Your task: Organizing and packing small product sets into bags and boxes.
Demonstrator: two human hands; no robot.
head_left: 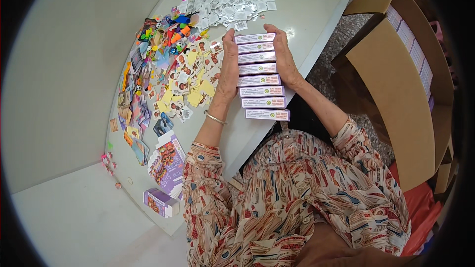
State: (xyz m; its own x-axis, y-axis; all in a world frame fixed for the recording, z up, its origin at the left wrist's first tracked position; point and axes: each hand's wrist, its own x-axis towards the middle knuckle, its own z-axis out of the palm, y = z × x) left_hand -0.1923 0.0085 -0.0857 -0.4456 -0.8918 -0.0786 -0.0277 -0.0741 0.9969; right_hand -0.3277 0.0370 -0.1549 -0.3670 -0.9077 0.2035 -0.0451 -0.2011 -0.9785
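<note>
A row of several small purple-and-white cardboard boxes (260, 80) lies at the table's right side, printed narrow faces up. My left hand (229, 66) presses along the row's left side and my right hand (287, 62) along its right side, squeezing the far boxes between the palms. The fingers of both hands stretch toward the far end. At the near end the boxes extend past my hands and sit slightly out of line. Left of my left hand is a spread of stickers and yellow paper pieces (200, 76).
Small white packets (232, 2) are heaped at the back. Colourful little toys (173, 34) and cards (138, 113) line the table's left side. Flattened purple cartons (168, 163) and another purple box (161, 202) lie nearer. A big brown carton (396, 79) packed with boxes stands at right.
</note>
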